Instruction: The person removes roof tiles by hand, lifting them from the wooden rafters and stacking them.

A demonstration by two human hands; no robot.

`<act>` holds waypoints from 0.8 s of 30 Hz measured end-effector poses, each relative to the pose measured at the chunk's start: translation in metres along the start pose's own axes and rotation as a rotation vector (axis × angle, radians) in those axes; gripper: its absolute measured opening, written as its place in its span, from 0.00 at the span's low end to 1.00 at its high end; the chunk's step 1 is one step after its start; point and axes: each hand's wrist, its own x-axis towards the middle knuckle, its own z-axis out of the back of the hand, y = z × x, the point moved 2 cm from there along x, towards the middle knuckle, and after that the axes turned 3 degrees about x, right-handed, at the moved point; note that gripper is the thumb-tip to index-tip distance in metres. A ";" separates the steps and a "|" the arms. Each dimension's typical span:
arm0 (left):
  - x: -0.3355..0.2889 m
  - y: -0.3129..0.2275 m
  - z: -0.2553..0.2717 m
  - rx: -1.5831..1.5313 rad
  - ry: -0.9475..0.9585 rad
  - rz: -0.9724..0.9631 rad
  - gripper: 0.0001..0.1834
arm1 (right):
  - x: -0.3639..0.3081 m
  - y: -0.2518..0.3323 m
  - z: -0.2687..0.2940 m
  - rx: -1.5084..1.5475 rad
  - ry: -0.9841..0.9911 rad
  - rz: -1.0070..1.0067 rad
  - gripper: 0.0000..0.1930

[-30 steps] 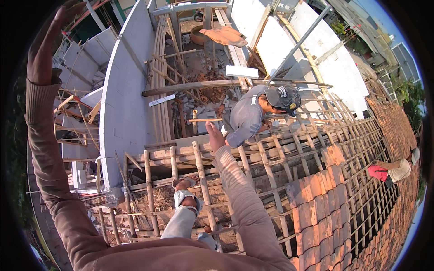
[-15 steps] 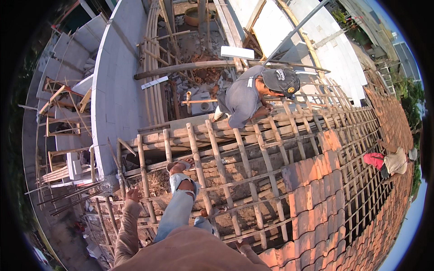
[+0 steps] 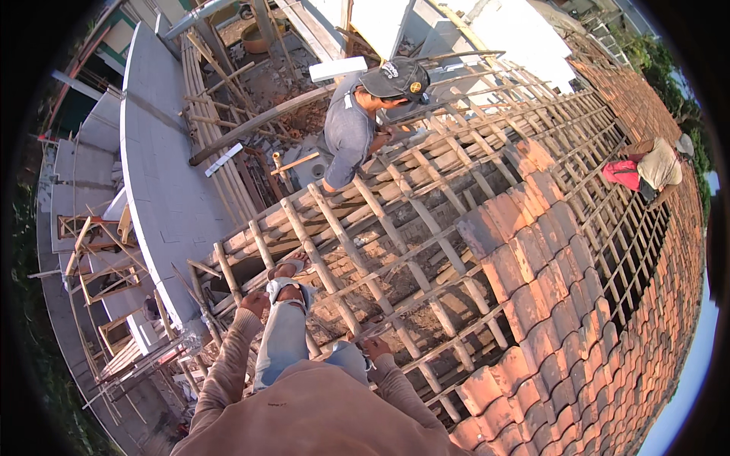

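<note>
My left hand (image 3: 255, 304) is beside my left knee, over the upper part of a wooden rafter (image 3: 227, 270); its fingers look curled, and I cannot make out anything in them. My right hand (image 3: 375, 348) is low beside my right knee, next to a thin crosswise batten (image 3: 411, 313). Its fingers are bent in, and whatever they hold is too small to name. My left foot (image 3: 290, 265), in a sandal, rests on the roof frame. Torn light-blue jeans (image 3: 280, 342) cover my legs.
Orange clay tiles (image 3: 525, 304) cover the roof to the right. Gaps open between the rafters. A co-worker in a cap (image 3: 350, 129) leans over the far beam; another person (image 3: 655, 167) bends at the far right. A pale block wall (image 3: 163, 175) rises at left.
My left hand has come off the lower rafter area and moved up and right to my knee. My right hand has risen into view. The whole view has turned and shifted.
</note>
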 end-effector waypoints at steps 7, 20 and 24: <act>0.019 -0.031 -0.058 0.318 0.099 -0.210 0.18 | 0.000 -0.122 0.060 0.098 -0.272 -0.102 0.22; 0.009 -0.102 -0.313 0.233 0.659 -0.266 0.14 | -0.051 -0.314 0.193 0.221 -0.896 -0.491 0.23; -0.039 -0.068 -0.356 0.502 0.833 -0.204 0.13 | -0.066 -0.401 0.220 0.797 -1.352 -0.695 0.28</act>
